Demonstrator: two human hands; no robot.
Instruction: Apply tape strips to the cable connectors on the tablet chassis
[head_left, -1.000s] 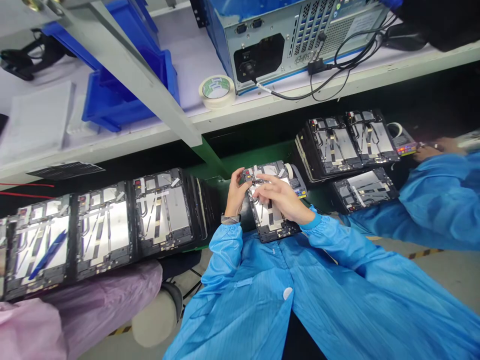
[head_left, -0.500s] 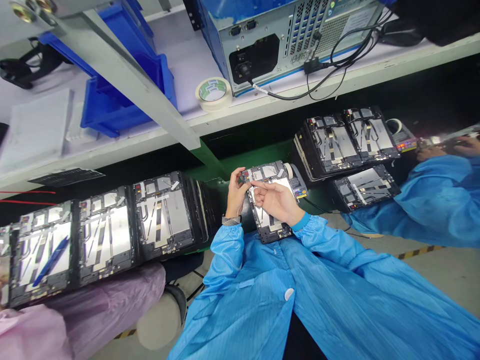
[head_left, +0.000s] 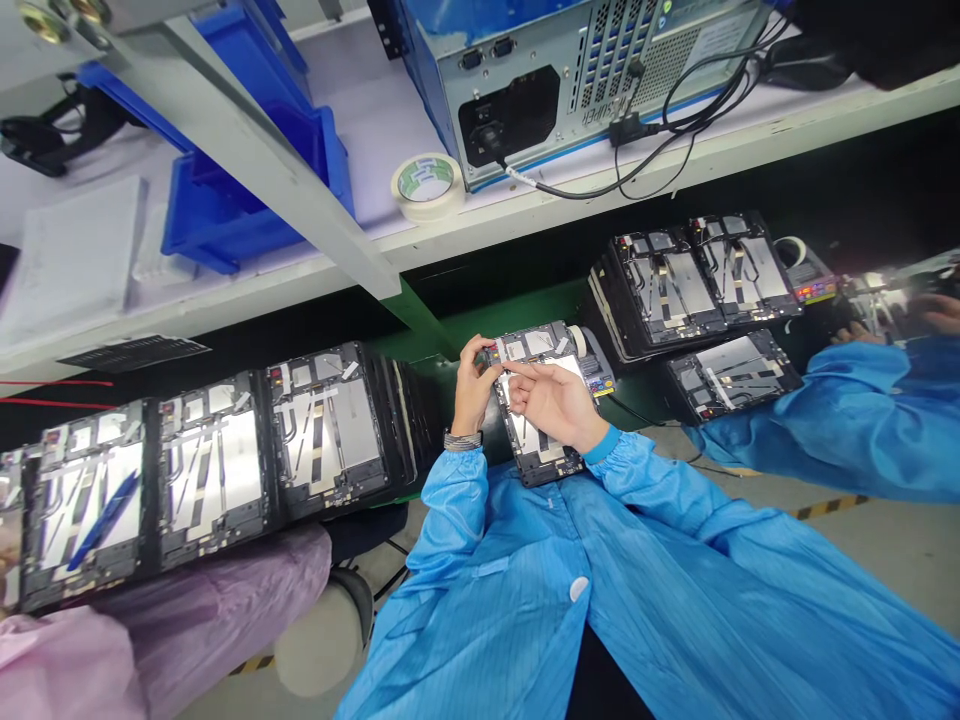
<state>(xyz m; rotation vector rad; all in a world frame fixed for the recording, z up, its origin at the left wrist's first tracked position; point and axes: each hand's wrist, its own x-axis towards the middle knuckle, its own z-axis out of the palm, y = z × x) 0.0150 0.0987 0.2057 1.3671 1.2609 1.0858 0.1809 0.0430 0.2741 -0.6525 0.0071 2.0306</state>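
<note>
An opened tablet with its inner boards, ribbon cables and silvery plates bare rests tilted against my lap. My left hand is closed around its upper left edge, thumb over the top face. Over the tablet's upper middle lies my right hand, its index finger stretched to the upper left corner near my left thumb. The other right fingers are loosely bent, and I see nothing in them. A tape dispenser with a pale roll stands just behind the tablet's right corner.
Stacks of opened tablets stand left and right; a blue pen lies on one. A single tablet is beside a co-worker's blue sleeve. Above, a shelf holds a tape roll, blue bin and computer case.
My hands and the tablet stay in almost the same place. At the right, the co-worker's hands and sleeve have shifted slightly.
</note>
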